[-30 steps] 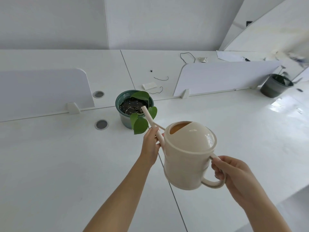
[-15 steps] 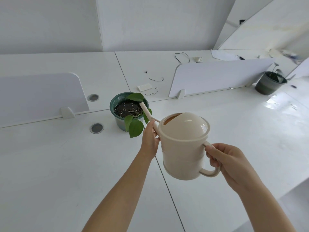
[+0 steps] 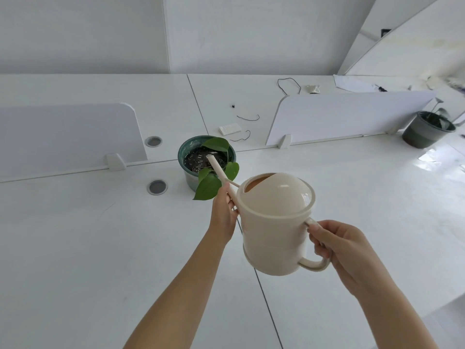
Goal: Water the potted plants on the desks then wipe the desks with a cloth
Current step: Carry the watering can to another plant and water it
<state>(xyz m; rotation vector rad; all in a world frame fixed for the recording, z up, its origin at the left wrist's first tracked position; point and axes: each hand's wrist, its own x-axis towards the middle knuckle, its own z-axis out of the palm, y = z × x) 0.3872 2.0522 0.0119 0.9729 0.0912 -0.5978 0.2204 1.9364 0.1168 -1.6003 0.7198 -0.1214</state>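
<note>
Both of your hands are on the cream watering can (image 3: 275, 224), held above the white tabletop (image 3: 75, 248) in the lower middle of the frame. Your right hand (image 3: 338, 250) is curled closed around the looped handle at the can's right side, thumb on top of the handle's upper end. Your left hand (image 3: 222, 215) is wrapped around the base of the spout (image 3: 217, 170), fingers closed where the spout leaves the can's body. The can is tilted toward the upper left, and the spout's open tip sits over the dark soil of the green pot (image 3: 191, 177) at the centre of the frame. Broad green leaves (image 3: 207, 188) hang over the pot's near rim, just beside the spout and your left hand.

Left of the pot, two round grommets (image 3: 157, 187) sit in the tabletop, and a white divider panel (image 3: 68, 137) stands behind them. Another divider panel (image 3: 347, 117) stands at the upper right. Past its far end, at the right edge of the frame, a second dark pot (image 3: 422, 133) stands well apart from the can. Thin black wires (image 3: 247, 118) and a small white packet (image 3: 229, 128) lie behind the green pot.
</note>
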